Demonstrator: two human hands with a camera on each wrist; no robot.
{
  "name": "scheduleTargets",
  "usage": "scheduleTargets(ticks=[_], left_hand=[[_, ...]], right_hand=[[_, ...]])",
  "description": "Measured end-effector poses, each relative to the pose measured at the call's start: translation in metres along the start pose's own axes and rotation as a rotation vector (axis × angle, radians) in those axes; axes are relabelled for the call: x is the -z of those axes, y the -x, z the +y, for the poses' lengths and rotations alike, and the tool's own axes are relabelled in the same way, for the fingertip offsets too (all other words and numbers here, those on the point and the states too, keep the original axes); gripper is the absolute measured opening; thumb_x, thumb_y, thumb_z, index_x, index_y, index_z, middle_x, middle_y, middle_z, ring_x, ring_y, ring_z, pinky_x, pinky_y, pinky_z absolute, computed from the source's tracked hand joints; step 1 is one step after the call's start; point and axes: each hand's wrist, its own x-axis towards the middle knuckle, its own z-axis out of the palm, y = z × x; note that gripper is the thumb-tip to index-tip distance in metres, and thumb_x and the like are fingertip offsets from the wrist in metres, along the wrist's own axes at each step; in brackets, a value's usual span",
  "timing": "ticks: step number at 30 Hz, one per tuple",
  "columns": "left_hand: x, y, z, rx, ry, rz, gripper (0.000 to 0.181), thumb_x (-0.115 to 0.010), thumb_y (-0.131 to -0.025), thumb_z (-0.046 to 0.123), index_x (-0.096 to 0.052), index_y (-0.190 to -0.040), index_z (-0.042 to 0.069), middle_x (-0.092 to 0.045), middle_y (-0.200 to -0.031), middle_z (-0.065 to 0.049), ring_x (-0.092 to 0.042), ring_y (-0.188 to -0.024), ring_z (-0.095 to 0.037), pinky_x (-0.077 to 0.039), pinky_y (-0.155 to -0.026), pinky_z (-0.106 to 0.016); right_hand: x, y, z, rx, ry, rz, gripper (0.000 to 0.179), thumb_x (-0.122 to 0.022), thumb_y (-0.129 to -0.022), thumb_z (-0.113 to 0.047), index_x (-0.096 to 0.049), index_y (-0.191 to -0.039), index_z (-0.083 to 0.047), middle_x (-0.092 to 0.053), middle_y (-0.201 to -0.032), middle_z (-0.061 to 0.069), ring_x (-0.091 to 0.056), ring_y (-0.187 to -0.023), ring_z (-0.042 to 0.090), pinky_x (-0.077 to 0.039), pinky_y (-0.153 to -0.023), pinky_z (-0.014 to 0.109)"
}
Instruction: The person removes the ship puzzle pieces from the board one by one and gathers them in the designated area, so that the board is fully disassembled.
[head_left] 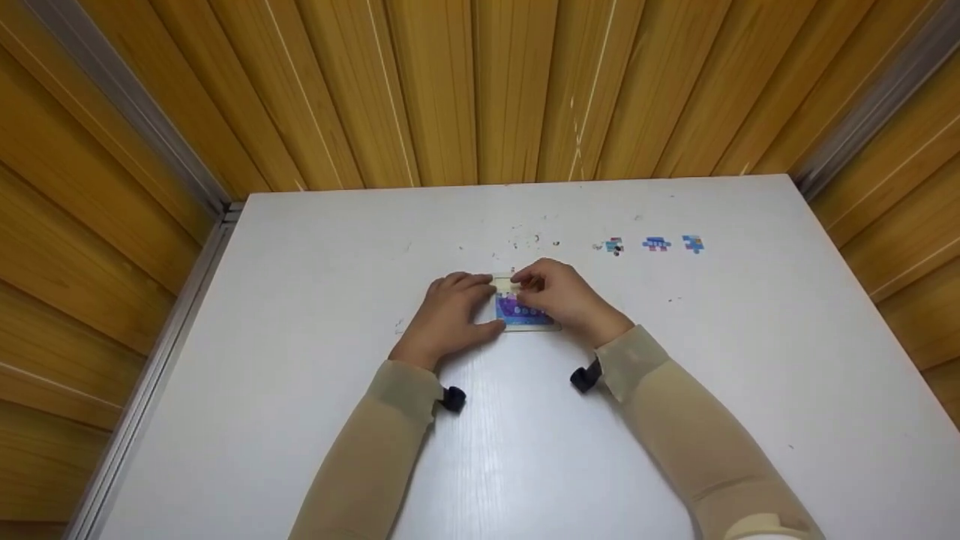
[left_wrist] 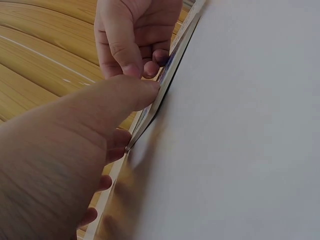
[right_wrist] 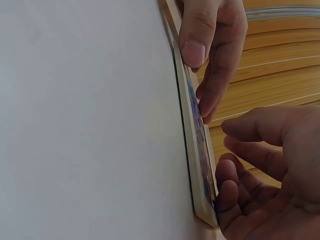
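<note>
Pale-framed puzzle, one, between two hands; three loose pieces.

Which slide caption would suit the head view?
Left hand and right hand at a puzzle tray; three loose pieces on the white table.

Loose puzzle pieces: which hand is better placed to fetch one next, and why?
Probably the right hand: the loose puzzle pieces lie on its side, while the left hand touches the puzzle tray.

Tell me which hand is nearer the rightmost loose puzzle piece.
Right. The right hand is over the framed puzzle, left of the rightmost piece; the left hand is farther left, at the puzzle's left edge.
</note>
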Motion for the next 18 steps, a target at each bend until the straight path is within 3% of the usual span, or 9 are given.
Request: scheduleTargets(ticks=[4, 9, 18], left_hand=[[0.0002, 0.0002, -0.0003, 0.0, 0.0, -0.003, 0.073, -0.075, -0.101, 0.059, -0.065, -0.16, 0.018, -0.057, -0.174, 0.003, -0.047, -0.165, -0.028, -0.031, -0.141, -0.054], [0.0007, 0.0007, 0.0001, -0.008, 0.007, 0.002, 0.071, -0.075, -0.103, 0.059, -0.065, -0.16, 0.017, -0.057, -0.173, 0.003, -0.047, -0.164, -0.027, -0.032, -0.141, -0.055], [-0.0001, 0.0004, -0.0002, -0.001, 0.008, 0.004, 0.058, -0.068, -0.112, 0.05, -0.065, -0.16, 0.018, -0.056, -0.174, 0.004, -0.046, -0.165, -0.027, -0.031, -0.141, -0.056]], right_hand=[[-0.0015, -0.0008, 0.001, 0.028, 0.077, -0.021, 0.035, -0.078, -0.103, -0.015, -0.079, -0.137, -0.005, -0.072, -0.13, 0.014, -0.065, -0.116, 0.027, -0.055, -0.107, 0.044], [-0.003, -0.0008, -0.0014, 0.084, 0.173, -0.037, 0.035, -0.079, -0.103, -0.016, -0.081, -0.136, -0.003, -0.072, -0.126, 0.015, -0.063, -0.109, 0.026, -0.053, -0.098, 0.039], [-0.0048, 0.0009, -0.0017, 0.104, 0.196, -0.032, 0.028, -0.079, -0.107, -0.018, -0.083, -0.131, -0.005, -0.071, -0.124, 0.014, -0.063, -0.108, 0.025, -0.053, -0.097, 0.039]])
